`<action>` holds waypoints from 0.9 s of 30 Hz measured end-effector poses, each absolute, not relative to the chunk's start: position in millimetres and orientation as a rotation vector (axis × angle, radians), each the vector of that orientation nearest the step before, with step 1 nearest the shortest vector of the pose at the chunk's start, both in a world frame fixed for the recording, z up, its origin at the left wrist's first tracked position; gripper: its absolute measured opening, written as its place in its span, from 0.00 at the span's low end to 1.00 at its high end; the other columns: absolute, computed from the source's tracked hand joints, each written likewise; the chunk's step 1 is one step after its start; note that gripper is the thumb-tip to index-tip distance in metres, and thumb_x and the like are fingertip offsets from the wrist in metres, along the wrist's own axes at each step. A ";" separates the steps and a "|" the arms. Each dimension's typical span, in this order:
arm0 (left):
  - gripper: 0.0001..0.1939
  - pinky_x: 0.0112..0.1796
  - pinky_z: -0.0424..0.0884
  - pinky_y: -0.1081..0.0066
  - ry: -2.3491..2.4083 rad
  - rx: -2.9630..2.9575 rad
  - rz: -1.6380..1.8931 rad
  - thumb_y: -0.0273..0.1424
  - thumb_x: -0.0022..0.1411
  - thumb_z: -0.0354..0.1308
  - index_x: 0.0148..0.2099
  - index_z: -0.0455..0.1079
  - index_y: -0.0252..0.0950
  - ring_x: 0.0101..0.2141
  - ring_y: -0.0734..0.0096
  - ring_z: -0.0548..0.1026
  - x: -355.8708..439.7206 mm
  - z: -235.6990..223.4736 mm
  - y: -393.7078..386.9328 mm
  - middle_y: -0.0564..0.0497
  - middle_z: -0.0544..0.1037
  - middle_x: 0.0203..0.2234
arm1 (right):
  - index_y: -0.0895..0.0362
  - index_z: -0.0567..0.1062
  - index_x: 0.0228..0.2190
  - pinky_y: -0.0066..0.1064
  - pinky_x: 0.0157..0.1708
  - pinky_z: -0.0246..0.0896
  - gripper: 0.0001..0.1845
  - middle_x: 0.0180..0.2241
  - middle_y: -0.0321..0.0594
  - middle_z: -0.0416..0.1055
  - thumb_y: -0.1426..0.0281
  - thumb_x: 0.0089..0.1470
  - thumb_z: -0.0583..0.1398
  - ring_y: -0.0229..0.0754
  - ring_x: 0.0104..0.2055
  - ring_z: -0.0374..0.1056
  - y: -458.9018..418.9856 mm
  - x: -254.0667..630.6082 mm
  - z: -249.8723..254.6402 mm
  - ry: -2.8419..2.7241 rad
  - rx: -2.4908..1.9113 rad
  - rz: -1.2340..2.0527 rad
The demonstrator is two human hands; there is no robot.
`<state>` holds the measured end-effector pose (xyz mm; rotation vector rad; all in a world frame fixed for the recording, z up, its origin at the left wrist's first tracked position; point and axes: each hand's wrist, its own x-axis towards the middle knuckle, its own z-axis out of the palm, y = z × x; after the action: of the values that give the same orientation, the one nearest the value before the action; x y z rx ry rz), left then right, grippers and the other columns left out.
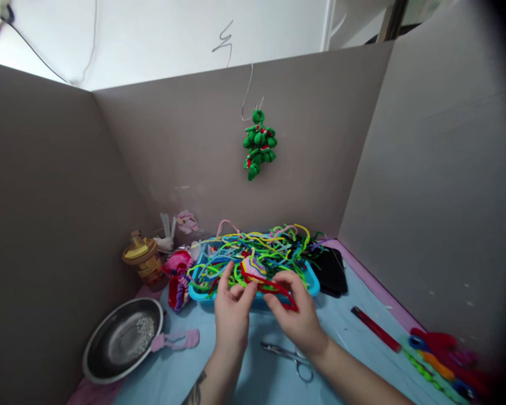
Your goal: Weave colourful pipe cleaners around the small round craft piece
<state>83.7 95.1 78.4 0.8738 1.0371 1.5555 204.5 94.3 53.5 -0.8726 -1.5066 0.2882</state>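
Observation:
My left hand (233,309) pinches a small rounded piece of striped pipe-cleaner work (253,268) in pink, yellow, purple and red. From its lower edge a red pipe cleaner (278,288) runs over to my right hand (298,311), whose thumb and fingers close on it and bend it into a loop. Both hands are held above the front edge of a blue tray (202,295) heaped with loose pipe cleaners (219,256) in green, yellow, blue and pink. On the blue tabletop below my right hand lies a pair of scissors (284,353).
A metal bowl (118,337) with small white beads and a pink pipe-cleaner strip (181,340) are at left, near a brown cup (145,260). At right are a black flat item (329,273), a red stick (377,331) and colourful pieces (441,360). A green ornament (259,147) hangs behind.

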 end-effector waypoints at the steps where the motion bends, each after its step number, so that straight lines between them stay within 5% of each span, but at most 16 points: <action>1: 0.43 0.30 0.65 0.77 1.081 0.916 1.567 0.32 0.48 0.65 0.62 0.50 0.32 0.22 0.79 0.69 81.8 78.5 96.7 0.59 0.71 0.18 | 0.53 0.66 0.39 0.35 0.37 0.62 0.15 0.37 0.39 0.64 0.76 0.48 0.61 0.42 0.38 0.63 92.5 205.7 55.2 -1.493 -0.841 0.205; 5: 0.37 0.25 0.62 0.79 1.192 1.123 1.555 0.31 0.51 0.62 0.61 0.53 0.33 0.19 0.81 0.64 78.5 73.1 99.8 0.63 0.64 0.15 | 0.51 0.72 0.36 0.40 0.42 0.59 0.14 0.36 0.39 0.66 0.80 0.50 0.58 0.44 0.40 0.61 84.1 210.1 69.2 -1.761 -0.800 -0.096; 14: 0.30 0.34 0.70 0.72 1.318 1.518 1.461 0.33 0.58 0.55 0.62 0.54 0.37 0.31 0.70 0.76 80.8 58.5 87.7 0.51 0.78 0.29 | 0.55 0.75 0.31 0.36 0.35 0.59 0.04 0.28 0.40 0.69 0.71 0.53 0.59 0.43 0.34 0.62 91.7 211.7 82.5 -1.786 -1.127 0.115; 27: 0.25 0.35 0.72 0.73 1.381 1.908 1.456 0.32 0.60 0.52 0.60 0.57 0.40 0.38 0.68 0.78 75.7 43.5 86.9 0.46 0.78 0.42 | 0.55 0.74 0.27 0.33 0.34 0.57 0.04 0.27 0.37 0.68 0.73 0.52 0.59 0.41 0.33 0.64 87.1 203.7 75.2 -1.700 -1.133 0.243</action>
<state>75.7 86.9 43.5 1.9081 1.3808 1.4560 203.7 87.1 75.2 -1.1334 -1.7002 0.2428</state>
